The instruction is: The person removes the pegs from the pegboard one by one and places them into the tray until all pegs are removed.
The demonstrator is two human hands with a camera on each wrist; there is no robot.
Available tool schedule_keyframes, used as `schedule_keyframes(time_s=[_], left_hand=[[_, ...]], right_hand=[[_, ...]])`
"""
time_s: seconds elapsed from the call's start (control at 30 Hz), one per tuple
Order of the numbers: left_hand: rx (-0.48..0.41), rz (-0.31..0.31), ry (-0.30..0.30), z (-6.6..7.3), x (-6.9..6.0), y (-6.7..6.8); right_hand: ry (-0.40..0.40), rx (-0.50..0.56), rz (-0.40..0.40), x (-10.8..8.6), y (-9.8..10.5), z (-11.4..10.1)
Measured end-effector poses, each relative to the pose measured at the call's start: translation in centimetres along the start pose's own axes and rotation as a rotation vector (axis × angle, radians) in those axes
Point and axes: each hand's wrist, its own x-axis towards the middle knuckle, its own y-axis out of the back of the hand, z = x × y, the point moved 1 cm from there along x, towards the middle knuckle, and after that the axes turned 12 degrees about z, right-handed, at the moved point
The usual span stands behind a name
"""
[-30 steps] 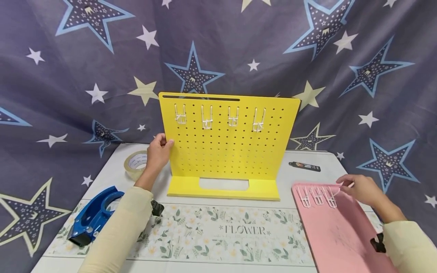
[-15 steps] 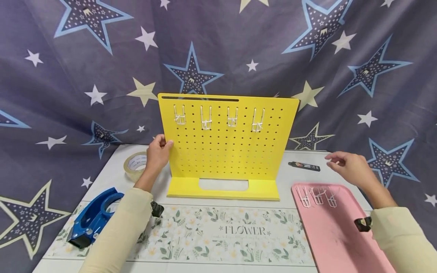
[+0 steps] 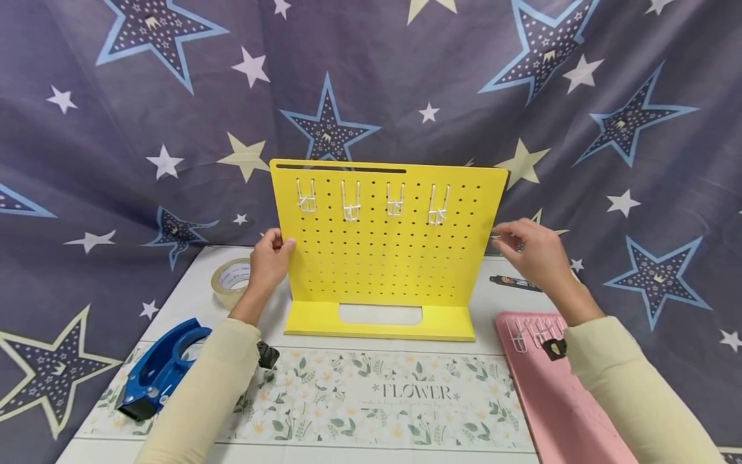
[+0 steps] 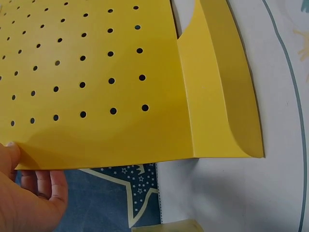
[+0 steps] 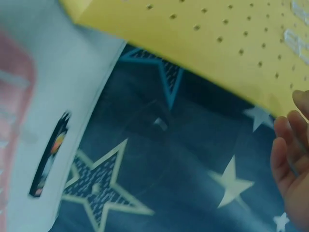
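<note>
A yellow pegboard (image 3: 371,258) stands upright, several white wire hooks (image 3: 351,209) hanging along its upper rows. My left hand (image 3: 269,264) grips its left edge; in the left wrist view that hand (image 4: 34,193) has the thumb on the front of the board (image 4: 96,140) and the fingers behind. Beside the right edge, my right hand (image 3: 536,254) has bent fingers pinching a small whitish wire piece, mostly hidden. In the right wrist view the hand (image 5: 294,164) is near the edge of the board (image 5: 193,48). More white hooks (image 3: 518,338) lie in a pink tray (image 3: 570,399).
Left of the board are a roll of clear tape (image 3: 228,293) and a blue tape dispenser (image 3: 153,374). A black packet (image 3: 510,281) lies behind the tray. A floral runner (image 3: 348,399) crosses the front of the table, and a star-patterned cloth (image 3: 406,77) hangs behind.
My right hand has moved from the hooks on the tray, up and left, to the board's right edge. My left hand still grips the left edge.
</note>
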Motion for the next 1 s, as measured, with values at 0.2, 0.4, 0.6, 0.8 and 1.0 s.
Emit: schedule_keyframes(time_s=[0.2,0.4,0.6,0.8,1.0], left_hand=[[-0.002,-0.002,-0.001,0.1,-0.1,0.1],[0.008,-0.01,0.012,0.0,0.0,0.1],[0.004,-0.014,0.009,0.0,0.1,0.0],[0.011,-0.011,0.007,0.1,0.0,0.0],[0.004,-0.017,0.014,0.2,0.0,0.1]], right_hand=[[-0.011,0.04,0.035,2.0,-2.1,-2.6],[-0.007,0.068,0.076,3.3,-3.7,-4.6],[-0.014,0.042,0.061,4.4,-4.9,-6.0],[0.006,0.011,0.051,5.0,-5.7,-6.7],[0.012,-0.006,0.07,5.3,-6.0,-6.8]])
